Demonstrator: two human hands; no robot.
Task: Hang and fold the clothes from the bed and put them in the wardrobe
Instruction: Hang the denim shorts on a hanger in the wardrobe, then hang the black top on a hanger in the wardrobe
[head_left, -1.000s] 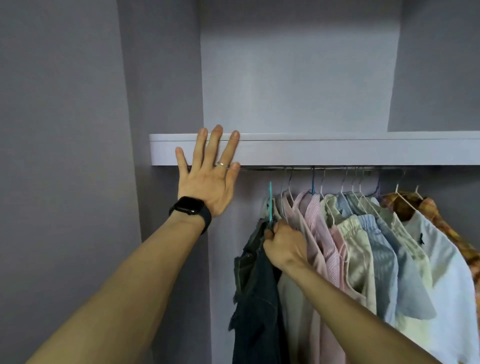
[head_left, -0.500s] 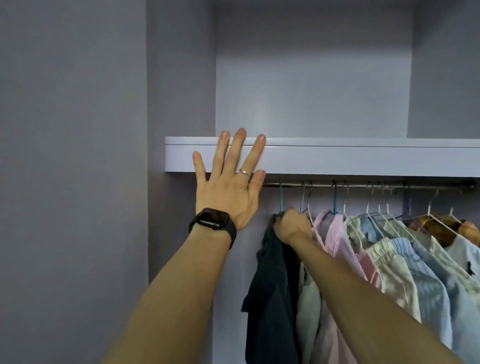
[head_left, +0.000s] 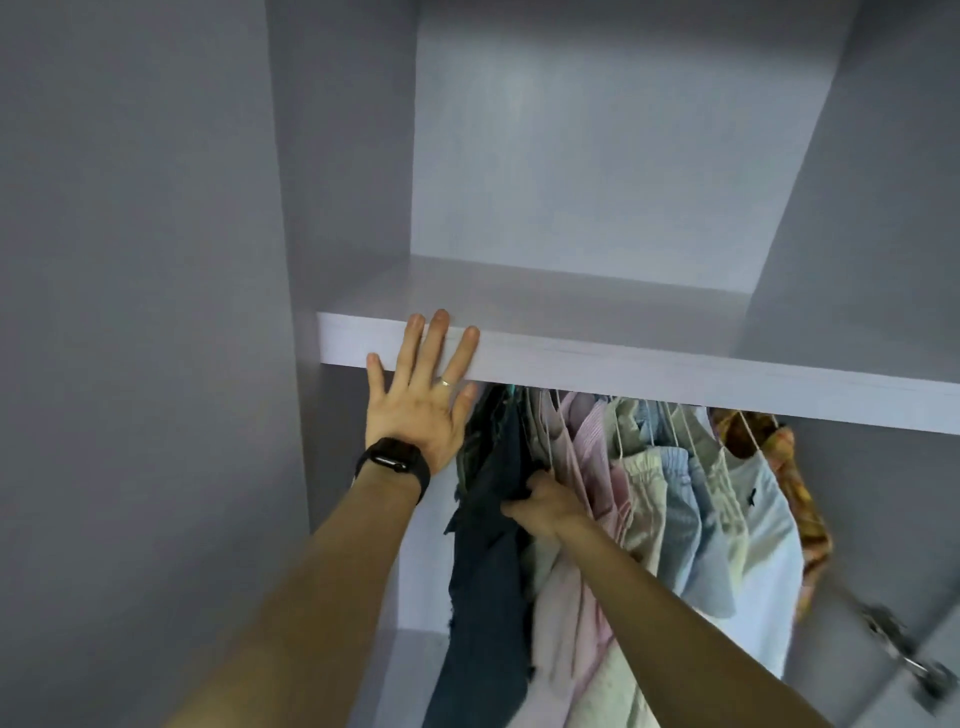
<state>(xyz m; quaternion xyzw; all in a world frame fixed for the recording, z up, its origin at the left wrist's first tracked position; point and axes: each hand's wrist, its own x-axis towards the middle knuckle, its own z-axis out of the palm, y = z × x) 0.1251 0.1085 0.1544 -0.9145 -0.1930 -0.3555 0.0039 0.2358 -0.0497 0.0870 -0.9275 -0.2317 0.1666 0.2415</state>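
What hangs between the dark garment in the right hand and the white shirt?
Head view: pink shirts, a cream garment and a light blue shirt hang between the dark garment, gripped by the right hand, and the white shirt.

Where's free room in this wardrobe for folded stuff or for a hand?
Shelf top is bare across its width, behind the left hand on its edge. Below, a gap lies between the left panel and the dark garment that the right hand grips. Right of that, hanging shirts are packed up to the orange garment.

Left grip (head_left: 415, 415) flat, splayed; right grip (head_left: 543, 504) clenched.
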